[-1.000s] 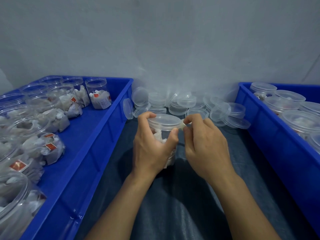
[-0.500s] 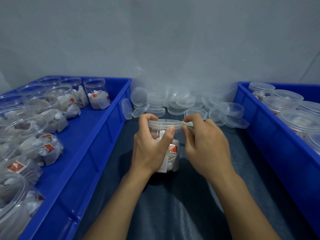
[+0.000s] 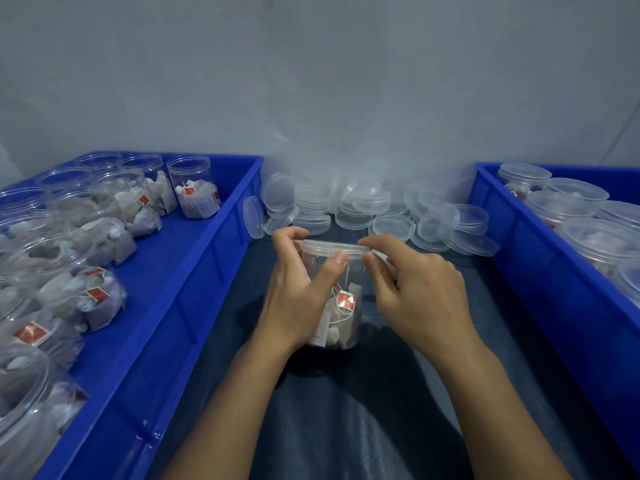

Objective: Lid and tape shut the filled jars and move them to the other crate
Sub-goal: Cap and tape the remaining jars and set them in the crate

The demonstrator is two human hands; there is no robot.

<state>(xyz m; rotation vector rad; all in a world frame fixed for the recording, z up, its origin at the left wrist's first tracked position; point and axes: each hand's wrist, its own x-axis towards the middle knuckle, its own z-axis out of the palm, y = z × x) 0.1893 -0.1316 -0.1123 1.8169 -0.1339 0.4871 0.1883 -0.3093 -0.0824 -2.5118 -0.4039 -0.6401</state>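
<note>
1. Between two blue crates, head view: a clear plastic jar [image 3: 341, 299] stands upright on dark blue cloth [image 3: 363, 410]. Tea bags with red tags sit in its lower half. A clear lid [image 3: 335, 248] is on its mouth.
2. Left hand [image 3: 298, 296]: fingers curled round the jar's left side, thumb tip pressed against the lid's lower edge at the front. Grasping the jar.
3. Right hand [image 3: 415, 292]: index finger and thumb pinch at the right edge of the lid; remaining fingers curled under. A thin pale strip, possibly tape, shows at the fingertips; cannot confirm what it is.
4. Left crate [image 3: 194, 306]: holds open jars [image 3: 194, 188] filled with tea bags, no lids on them; they stand in rows along the far and left parts of the crate.
5. Right crate [image 3: 540, 289]: holds lidded jars [image 3: 568, 202], packed close together.
6. Behind the held jar, against the grey wall [image 3: 311, 81]: a loose heap of spare clear lids [image 3: 367, 209], some stacked, some leaning on edge, one propped against the left crate's outer wall.
</note>
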